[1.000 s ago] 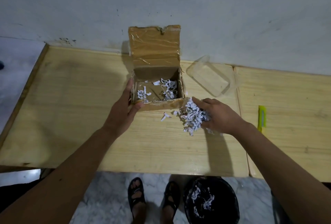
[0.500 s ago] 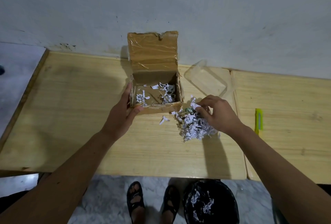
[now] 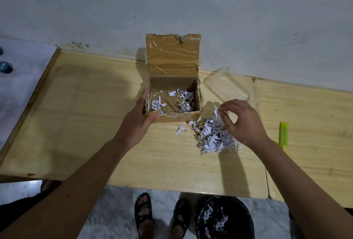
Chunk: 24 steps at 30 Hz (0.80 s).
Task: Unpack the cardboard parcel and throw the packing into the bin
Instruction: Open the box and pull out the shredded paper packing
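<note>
- The cardboard parcel (image 3: 172,97) stood open on the wooden table (image 3: 86,120), close to the wall, with its taped lid (image 3: 172,53) standing upright behind it.
- A few shreds of white paper (image 3: 182,98) lay on the bottom of the parcel.
- The left hand (image 3: 136,122) held the near left corner of the parcel, the thumb on the front wall and the fingers along the left wall.
- The right hand (image 3: 242,120) was over a pile of shredded paper (image 3: 214,137) on the table, just right of the parcel; its thumb and fingers pinched some strips at the top of the pile.
- One loose strip (image 3: 180,129) lay on the table before the parcel.
- A clear plastic container (image 3: 227,87) lay behind the pile, near the wall.
- A yellow cutter (image 3: 284,133) lay on the next table, well apart.
- The black bin (image 3: 224,218) stood on the floor below the table edge, with paper shreds inside, beside the person's sandalled feet (image 3: 162,214).
</note>
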Each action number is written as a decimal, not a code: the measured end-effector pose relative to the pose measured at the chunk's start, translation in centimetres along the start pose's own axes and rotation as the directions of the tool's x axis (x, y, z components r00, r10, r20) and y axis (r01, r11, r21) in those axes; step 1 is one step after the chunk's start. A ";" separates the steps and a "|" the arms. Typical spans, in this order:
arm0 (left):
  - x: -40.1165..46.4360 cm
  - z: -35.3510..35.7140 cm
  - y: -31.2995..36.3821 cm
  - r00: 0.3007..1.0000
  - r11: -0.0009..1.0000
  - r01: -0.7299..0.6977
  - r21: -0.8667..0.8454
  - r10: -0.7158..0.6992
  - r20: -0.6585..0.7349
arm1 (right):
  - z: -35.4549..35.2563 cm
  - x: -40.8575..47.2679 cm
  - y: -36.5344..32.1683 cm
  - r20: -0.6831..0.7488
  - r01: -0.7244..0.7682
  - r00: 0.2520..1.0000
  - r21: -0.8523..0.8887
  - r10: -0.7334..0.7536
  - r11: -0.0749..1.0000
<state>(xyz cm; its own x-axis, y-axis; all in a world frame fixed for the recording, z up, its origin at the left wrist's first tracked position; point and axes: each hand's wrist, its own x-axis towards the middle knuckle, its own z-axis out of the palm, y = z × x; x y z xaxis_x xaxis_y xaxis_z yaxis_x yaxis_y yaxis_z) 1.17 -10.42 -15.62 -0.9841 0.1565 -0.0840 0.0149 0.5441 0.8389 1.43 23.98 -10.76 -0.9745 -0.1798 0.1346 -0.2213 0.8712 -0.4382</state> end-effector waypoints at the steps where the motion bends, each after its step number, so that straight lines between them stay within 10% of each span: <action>1: 0.0 0.0 0.1 1.000 1.000 -0.019 0.006 0.019 0.006 | -0.2 0.3 -0.4 -0.040 0.008 0.999 -0.001 -0.008 1.000; 9: -0.3 0.4 -0.5 0.998 0.997 -0.065 0.052 0.066 -0.025 | -0.1 5.9 -8.8 0.088 0.081 0.988 0.408 -0.128 0.909; 16: -0.2 0.6 -0.9 0.998 0.998 -0.058 0.025 0.058 -0.002 | 3.3 11.5 -10.5 0.594 -0.155 0.802 0.094 0.070 0.983; 24: -0.2 0.5 -1.3 0.993 0.990 -0.114 0.078 0.116 -0.027 | 7.1 11.9 -10.0 0.725 -0.096 0.676 -0.093 0.133 0.991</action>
<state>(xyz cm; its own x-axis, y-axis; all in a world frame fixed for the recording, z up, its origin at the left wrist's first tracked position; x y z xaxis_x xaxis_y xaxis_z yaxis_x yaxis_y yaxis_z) 1.47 -10.77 -16.91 -0.9801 0.1967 0.0284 0.1406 0.5851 0.7987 -8.24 9.89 -11.11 -0.7161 -0.3366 -0.6115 -0.1223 0.9230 -0.3649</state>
